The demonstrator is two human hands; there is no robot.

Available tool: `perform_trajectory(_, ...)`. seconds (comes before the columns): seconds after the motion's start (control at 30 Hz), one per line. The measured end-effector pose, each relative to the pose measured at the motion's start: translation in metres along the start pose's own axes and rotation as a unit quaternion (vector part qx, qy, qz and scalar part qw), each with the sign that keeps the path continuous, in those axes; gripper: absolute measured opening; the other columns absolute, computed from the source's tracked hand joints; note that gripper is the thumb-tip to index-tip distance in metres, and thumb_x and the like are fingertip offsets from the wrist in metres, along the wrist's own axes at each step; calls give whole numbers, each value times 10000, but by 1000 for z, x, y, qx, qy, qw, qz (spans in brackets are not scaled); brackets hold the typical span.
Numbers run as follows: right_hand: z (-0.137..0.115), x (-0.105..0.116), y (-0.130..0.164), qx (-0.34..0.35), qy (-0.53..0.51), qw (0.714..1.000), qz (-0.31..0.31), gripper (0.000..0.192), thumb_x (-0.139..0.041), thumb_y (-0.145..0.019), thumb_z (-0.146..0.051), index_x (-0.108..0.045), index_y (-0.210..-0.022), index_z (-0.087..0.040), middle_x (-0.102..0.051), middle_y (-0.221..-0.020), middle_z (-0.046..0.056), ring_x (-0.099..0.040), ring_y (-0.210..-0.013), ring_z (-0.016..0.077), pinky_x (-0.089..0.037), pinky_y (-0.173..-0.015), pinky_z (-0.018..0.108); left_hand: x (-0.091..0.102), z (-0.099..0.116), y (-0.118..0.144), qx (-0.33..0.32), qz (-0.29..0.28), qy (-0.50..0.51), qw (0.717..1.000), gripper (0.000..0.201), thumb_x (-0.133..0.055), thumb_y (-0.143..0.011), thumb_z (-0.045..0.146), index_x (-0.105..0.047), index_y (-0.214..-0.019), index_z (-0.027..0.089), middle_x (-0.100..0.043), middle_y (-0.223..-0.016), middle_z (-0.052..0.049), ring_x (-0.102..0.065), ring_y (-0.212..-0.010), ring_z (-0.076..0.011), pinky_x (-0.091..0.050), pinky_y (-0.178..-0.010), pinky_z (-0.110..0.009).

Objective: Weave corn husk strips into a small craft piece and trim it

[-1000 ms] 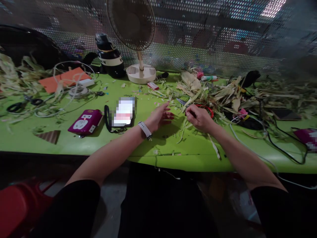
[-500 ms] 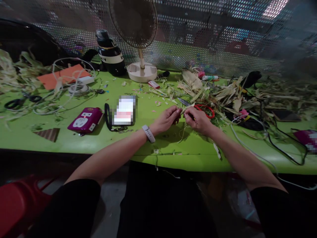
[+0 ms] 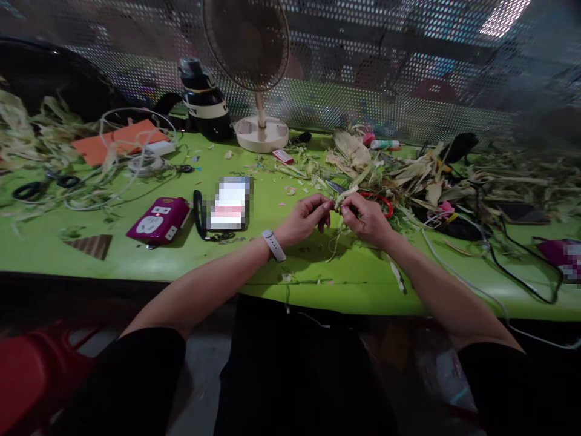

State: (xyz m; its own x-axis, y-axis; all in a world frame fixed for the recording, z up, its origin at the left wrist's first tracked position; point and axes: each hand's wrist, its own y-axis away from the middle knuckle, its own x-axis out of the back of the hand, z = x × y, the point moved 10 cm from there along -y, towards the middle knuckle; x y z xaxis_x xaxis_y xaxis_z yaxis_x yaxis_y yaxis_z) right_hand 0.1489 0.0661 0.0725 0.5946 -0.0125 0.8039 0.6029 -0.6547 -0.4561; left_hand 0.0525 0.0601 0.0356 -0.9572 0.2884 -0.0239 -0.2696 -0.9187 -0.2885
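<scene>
Both hands meet above the green tabletop (image 3: 272, 266), fingertips nearly touching. My left hand (image 3: 309, 217), with a pale watch strap (image 3: 273, 246) on its wrist, is closed in a pinch at one end of a pale strip of corn husk (image 3: 345, 196). My right hand (image 3: 365, 220) is closed on the same husk, its thumb and finger pressed together. A thin pale strand (image 3: 335, 245) hangs below the fingers. Right behind the hands lie scissors with red handles (image 3: 388, 206), partly hidden by my right hand. Finer detail between the fingertips is too small to make out.
Dried husks (image 3: 422, 172) pile up at the right, among cables. To the left are a phone (image 3: 229, 203), a purple power socket box (image 3: 158, 221) and black-handled scissors (image 3: 27, 191). A fan (image 3: 262, 134) and a black bottle (image 3: 206, 109) stand at the back by a perforated metal screen.
My right hand has shifted slightly right and down, and more of the pale husk shows above its fingers. My left hand stays almost in place, its fingers a little more spread.
</scene>
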Motion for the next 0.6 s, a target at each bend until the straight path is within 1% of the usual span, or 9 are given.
perform_trajectory(0.13, 1, -3, 0, 12, 1, 1000, -7, 155, -426, -869, -324, -505, -802, -207, -526, -622, -10, -433, -527, 123, -349, -547, 241, -4, -1, 1, 15, -22, -49, 998, 260, -511, -918, 424, -498, -836, 177, -575, -603, 32, -488, -430, -46, -412, -449, -186)
perform_trajectory(0.23, 1, -3, 0, 10, -4, 1000, -11, 144, -432, -867, -314, -495, -790, -211, -508, -605, -20, -412, -513, 116, -335, -537, 234, -7, -1, 2, 19, -35, -63, 997, 193, -483, -937, 357, -493, -864, 179, -583, -621, 23, -510, -442, -56, -432, -461, -194)
perform_trajectory(0.33, 1, -3, 0, 10, -6, 1000, -16, 136, -433, -861, -309, -489, -785, -210, -516, -618, -14, -425, -531, 117, -342, -552, 236, -8, -2, 3, 20, -45, -73, 996, 154, -471, -940, 318, -497, -888, 176, -592, -636, 14, -521, -446, -65, -436, -466, -205)
perform_trajectory(0.5, 1, -3, 0, 5, -21, 1000, -22, 135, -428, -846, -310, -479, -773, -208, -490, -596, -24, -399, -521, 114, -329, -545, 236, -6, -3, 4, 36, -30, -87, 995, 164, -487, -928, 327, -498, -858, 180, -578, -592, 32, -483, -404, -58, -398, -443, -207)
perform_trajectory(0.6, -1, -6, 0, 6, -26, 999, -31, 142, -427, -839, -317, -477, -765, -206, -479, -581, -30, -379, -501, 106, -310, -528, 235, -6, -5, 5, 55, -29, -76, 995, 149, -491, -927, 330, -498, -899, 184, -575, -562, 48, -463, -373, -54, -369, -426, -204)
